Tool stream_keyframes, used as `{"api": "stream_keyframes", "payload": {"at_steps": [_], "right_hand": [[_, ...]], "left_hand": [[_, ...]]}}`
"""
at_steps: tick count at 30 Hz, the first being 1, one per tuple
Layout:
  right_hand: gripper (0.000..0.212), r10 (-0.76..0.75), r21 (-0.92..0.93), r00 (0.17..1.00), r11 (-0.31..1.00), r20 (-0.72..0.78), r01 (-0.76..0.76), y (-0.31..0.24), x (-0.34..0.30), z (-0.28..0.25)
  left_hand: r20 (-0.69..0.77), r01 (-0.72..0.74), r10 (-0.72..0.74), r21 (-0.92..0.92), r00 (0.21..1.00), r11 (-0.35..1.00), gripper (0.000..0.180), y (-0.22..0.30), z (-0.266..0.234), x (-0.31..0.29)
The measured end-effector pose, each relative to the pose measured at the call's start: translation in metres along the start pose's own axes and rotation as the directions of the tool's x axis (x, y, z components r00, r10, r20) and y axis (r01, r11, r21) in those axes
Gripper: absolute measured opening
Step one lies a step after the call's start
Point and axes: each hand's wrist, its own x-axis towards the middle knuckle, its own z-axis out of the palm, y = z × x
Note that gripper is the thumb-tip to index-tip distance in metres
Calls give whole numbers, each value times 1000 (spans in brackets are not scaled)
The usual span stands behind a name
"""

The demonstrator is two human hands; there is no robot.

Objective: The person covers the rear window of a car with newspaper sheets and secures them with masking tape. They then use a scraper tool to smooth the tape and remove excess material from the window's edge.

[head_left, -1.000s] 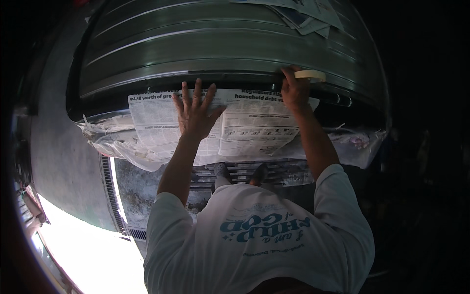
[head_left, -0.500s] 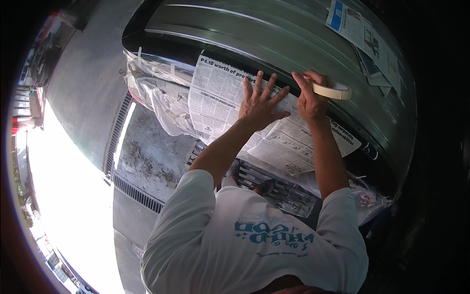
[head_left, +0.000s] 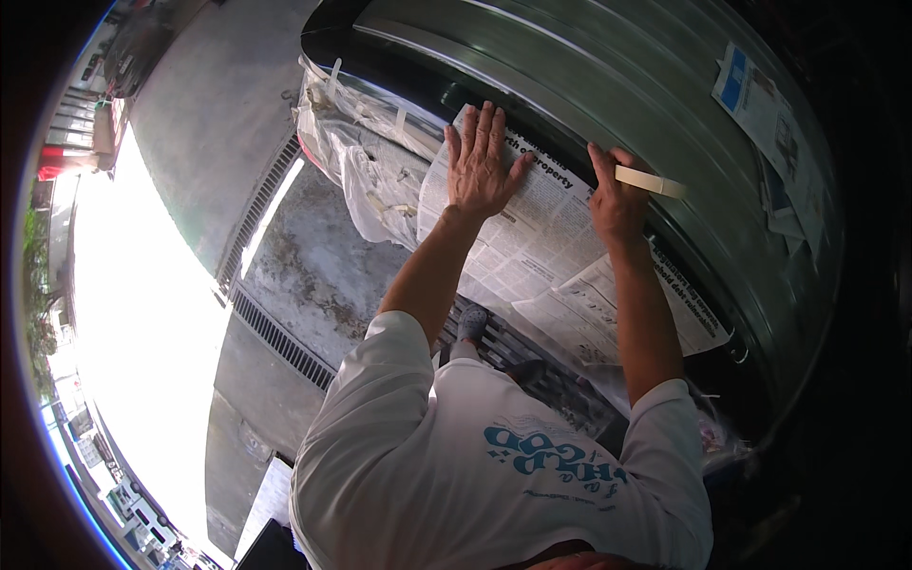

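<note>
A newspaper sheet (head_left: 518, 233) covers the dark edge of a vehicle, hanging down over its side. My left hand (head_left: 482, 171) lies flat on the sheet's upper left corner with its fingers stretched out over the dark band. A roll of cream masking tape (head_left: 649, 182) is gripped in my right hand (head_left: 619, 211), which is by the sheet's upper edge with its index finger pointing up along the band. A second newspaper piece (head_left: 594, 309) overlaps lower right, partly hidden behind my right forearm.
The ribbed grey-green vehicle roof (head_left: 560, 62) spreads across the top, with more folded newspapers (head_left: 784, 142) at the far right. Crumpled plastic sheeting (head_left: 366, 176) hangs at the left. Below are a drain grate (head_left: 280, 337) and a slatted step (head_left: 494, 342) under my feet.
My left hand has slid left along the newspaper to its upper left corner, and its fingers have come closer together. The right hand still holds the tape roll. The whole view has shifted.
</note>
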Motion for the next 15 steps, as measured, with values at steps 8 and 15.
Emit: {"api": "stream_keyframes", "payload": {"at_steps": [8, 15], "right_hand": [[62, -112, 44, 989, 993, 97, 108, -6, 7, -8], [63, -200, 146, 980, 970, 8, 197, -10, 13, -9]], "left_hand": [[-157, 391, -379, 48, 912, 919, 92, -24, -20, 42], [-59, -101, 90, -803, 994, 588, 26, 56, -77, 55]]}}
